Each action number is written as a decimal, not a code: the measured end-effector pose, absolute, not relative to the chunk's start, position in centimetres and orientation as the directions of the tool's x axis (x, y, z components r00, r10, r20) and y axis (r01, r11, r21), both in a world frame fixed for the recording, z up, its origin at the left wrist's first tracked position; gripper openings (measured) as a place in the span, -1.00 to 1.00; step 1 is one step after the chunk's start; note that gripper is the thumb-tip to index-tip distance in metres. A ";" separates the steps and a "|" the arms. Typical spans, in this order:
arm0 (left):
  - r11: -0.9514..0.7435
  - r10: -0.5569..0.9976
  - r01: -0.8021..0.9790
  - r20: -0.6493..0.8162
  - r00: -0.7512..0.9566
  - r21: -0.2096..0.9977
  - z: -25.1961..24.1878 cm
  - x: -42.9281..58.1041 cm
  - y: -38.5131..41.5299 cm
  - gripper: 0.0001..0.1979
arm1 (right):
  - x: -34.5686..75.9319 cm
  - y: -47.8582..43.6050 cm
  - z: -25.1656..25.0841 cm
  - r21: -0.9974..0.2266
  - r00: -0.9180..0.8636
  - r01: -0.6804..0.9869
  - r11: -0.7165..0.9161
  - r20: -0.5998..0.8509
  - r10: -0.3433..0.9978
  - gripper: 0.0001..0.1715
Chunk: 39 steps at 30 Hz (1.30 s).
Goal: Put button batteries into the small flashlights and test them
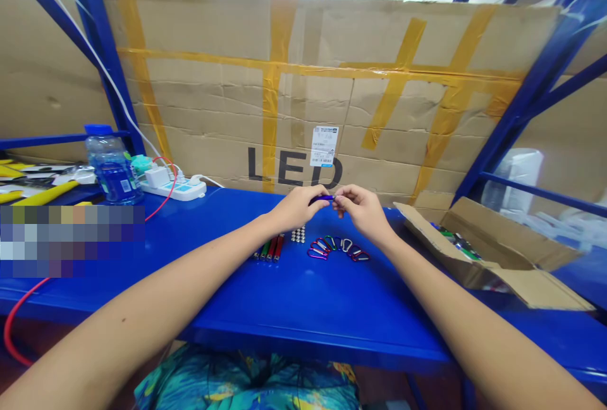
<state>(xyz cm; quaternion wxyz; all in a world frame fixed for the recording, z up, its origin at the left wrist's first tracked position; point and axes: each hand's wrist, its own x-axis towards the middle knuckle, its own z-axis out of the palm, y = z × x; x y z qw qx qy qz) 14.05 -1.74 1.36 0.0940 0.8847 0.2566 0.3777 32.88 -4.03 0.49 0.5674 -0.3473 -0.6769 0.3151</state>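
A slim blue mini flashlight (324,198) is held level above the table, just in front of the cardboard. My left hand (300,205) is closed around its left part. At its right end my right hand (361,209) is pinched shut; whether a separate small part sits between those fingertips is too small to tell. Below the hands, several similar tubes in red and green (274,248) lie side by side. Small silvery button cells (298,235) stand in rows beside them. Several coloured carabiners (347,245) are fanned out to the right.
An open cardboard box (467,245) with small coloured pieces stands at the right. To the left are a power strip (183,190), a blue-capped bottle (111,166), a red cable (161,204) and yellow-handled items (45,193). A large taped cardboard sheet (213,106) closes off the back.
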 end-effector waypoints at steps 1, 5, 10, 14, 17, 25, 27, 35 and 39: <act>-0.848 0.530 0.378 0.628 0.569 0.373 1.3 14.2 -1.8 -0.88 | 32.8 -4.0 0.5 -0.837 -0.111 0.087 0.540 0.530 0.841 -0.66; -0.840 0.539 0.398 0.656 0.528 0.370 1.0 14.6 -2.2 -0.94 | 32.5 -4.2 0.5 -0.892 -0.102 0.001 0.452 0.450 0.887 -0.59; -0.846 0.494 0.479 0.677 0.545 0.231 0.5 14.6 -2.4 -0.93 | 32.4 -4.6 0.6 -0.941 -0.149 -0.065 0.333 0.339 0.929 -0.54; -0.859 0.451 0.481 0.705 0.548 0.175 0.9 14.7 -2.9 -0.92 | 32.6 -4.7 0.8 -0.942 -0.182 -0.058 0.332 0.336 0.924 -0.55; -0.866 0.418 0.481 0.729 0.542 0.139 1.2 15.0 -3.1 -0.86 | 32.8 -4.7 0.9 -0.935 -0.175 -0.056 0.350 0.355 0.919 -0.56; -0.851 0.475 0.476 0.712 0.517 0.222 0.8 15.3 -2.8 -0.87 | 32.8 -4.5 0.7 -0.940 -0.164 -0.048 0.337 0.341 0.926 -0.55; -0.858 0.472 0.454 0.721 0.507 0.242 0.7 15.1 -2.9 -0.92 | 32.7 -4.5 0.6 -0.949 -0.168 -0.047 0.310 0.314 0.935 -0.54; -0.855 0.454 0.474 0.746 0.486 0.211 1.1 15.4 -3.1 -0.88 | 32.5 -4.9 0.9 -0.958 -0.178 -0.100 0.268 0.283 0.943 -0.57; -0.823 0.500 0.537 0.685 0.530 0.185 1.4 15.5 -3.5 -0.83 | 32.5 -4.9 0.8 -0.956 -0.152 -0.042 0.292 0.295 0.943 -0.55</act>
